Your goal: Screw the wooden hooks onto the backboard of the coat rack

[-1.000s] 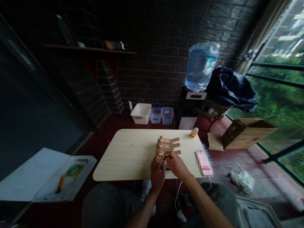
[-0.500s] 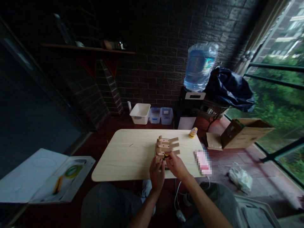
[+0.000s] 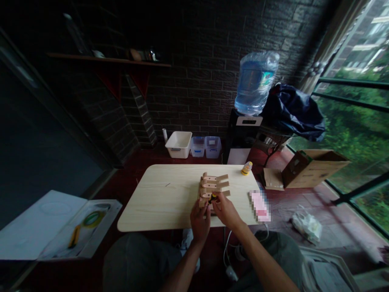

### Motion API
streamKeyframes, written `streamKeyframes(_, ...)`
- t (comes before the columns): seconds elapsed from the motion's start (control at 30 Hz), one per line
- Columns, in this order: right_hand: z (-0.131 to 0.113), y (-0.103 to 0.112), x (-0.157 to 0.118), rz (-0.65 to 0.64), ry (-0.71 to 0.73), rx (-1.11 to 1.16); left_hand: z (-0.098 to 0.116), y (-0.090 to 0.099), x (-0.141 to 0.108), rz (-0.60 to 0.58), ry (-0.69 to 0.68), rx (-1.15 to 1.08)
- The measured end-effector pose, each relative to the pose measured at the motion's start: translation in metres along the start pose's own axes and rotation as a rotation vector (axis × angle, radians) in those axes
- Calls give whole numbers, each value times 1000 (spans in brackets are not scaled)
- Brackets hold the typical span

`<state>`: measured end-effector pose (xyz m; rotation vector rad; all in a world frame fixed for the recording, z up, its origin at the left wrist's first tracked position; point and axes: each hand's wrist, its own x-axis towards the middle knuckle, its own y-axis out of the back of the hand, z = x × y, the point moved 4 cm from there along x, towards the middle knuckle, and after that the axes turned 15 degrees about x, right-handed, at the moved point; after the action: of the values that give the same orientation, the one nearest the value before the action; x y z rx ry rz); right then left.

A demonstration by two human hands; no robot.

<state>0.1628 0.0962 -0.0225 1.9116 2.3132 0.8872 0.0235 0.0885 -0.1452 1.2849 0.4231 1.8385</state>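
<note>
Head view: my right hand [image 3: 227, 211] pinches a black-and-yellow tool [image 3: 213, 197] at the wooden assembly [image 3: 209, 185] on the table [image 3: 158, 202]; my left hand [image 3: 199, 222] touches its near end, closure unclear. It looks light, stiff, best held by its edges.

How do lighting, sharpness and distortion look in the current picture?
Head view: daylight in the window, brick wall much dimmer; head view: shelf dark and soft; head view: pink item pixelated; head view: wide-angle stretching toward the edges; head view: black-and-yellow item between left hand and right hand too small for fine detail.
</note>
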Motion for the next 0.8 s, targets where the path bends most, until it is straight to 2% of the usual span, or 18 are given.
streamKeyframes(0.47,-8,0,-4,-33,70,-41,5,4,3,39,0,12)
streamKeyframes(0.8,-8,-4,-2,-46,46,-33,7,4,4,39,38,2)
